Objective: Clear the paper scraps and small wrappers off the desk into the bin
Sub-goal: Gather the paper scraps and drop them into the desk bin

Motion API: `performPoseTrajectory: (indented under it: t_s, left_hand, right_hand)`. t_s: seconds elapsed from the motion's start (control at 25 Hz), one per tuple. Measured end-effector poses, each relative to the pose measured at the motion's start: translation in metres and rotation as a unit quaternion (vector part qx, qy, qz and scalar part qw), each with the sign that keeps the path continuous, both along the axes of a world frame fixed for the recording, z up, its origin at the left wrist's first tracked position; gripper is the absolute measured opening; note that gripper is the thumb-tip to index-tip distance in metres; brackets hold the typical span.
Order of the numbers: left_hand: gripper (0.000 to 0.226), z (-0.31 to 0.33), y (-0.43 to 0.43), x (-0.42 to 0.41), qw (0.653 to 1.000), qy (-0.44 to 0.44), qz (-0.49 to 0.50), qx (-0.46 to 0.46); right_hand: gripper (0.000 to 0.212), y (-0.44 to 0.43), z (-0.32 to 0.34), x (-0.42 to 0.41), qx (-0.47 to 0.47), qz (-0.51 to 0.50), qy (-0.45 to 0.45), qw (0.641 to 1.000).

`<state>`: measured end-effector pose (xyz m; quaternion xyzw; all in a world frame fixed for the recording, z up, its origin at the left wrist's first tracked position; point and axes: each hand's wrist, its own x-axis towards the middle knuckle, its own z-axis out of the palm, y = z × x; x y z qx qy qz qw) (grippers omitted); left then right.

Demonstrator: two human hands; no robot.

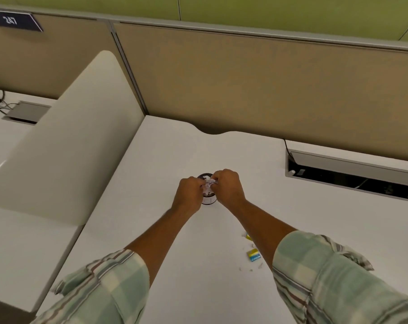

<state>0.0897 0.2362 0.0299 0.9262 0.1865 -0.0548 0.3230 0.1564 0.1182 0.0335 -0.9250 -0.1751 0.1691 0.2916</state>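
Left hand [190,191] and right hand [227,184] both pinch a crumpled paper wad [208,185] right over the small bin [209,200] mid-desk [175,155]. Yellow-blue wrapper [253,255] and tiny scraps [245,268] lie on the desk, near side of bin, beside right forearm.

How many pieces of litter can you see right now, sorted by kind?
Crumpled white paper wad, held by both hands over the small dark round bin: 1
Yellow-and-blue wrappers on the white desk: 2
Tiny white paper scraps: 4 or so, too small to count surely
Total: about 7
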Motion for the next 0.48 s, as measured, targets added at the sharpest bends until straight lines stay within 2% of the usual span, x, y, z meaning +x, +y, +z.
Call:
performPoseTrajectory:
  t_s: [0.12,0.24,0.36,0.48]
  left_hand:
    - [0.022,-0.011,0.005,0.003,0.999,0.030,-0.013,0.000]
    - [0.024,-0.015,0.011,0.006,1.000,0.010,0.006,-0.013]
    - [0.017,-0.004,0.012,0.008,0.998,-0.008,0.039,-0.040]
    - [0.017,0.004,0.012,0.010,0.994,-0.013,0.064,-0.085]
  right_hand:
    - [0.014,0.010,-0.008,0.005,-0.059,0.038,0.001,0.998]
    - [0.025,0.013,-0.010,0.007,-0.082,0.059,-0.006,0.995]
    - [0.014,0.011,-0.010,0.005,-0.081,0.053,-0.007,0.995]
    - [0.010,0.010,-0.009,0.002,-0.122,0.061,-0.023,0.990]
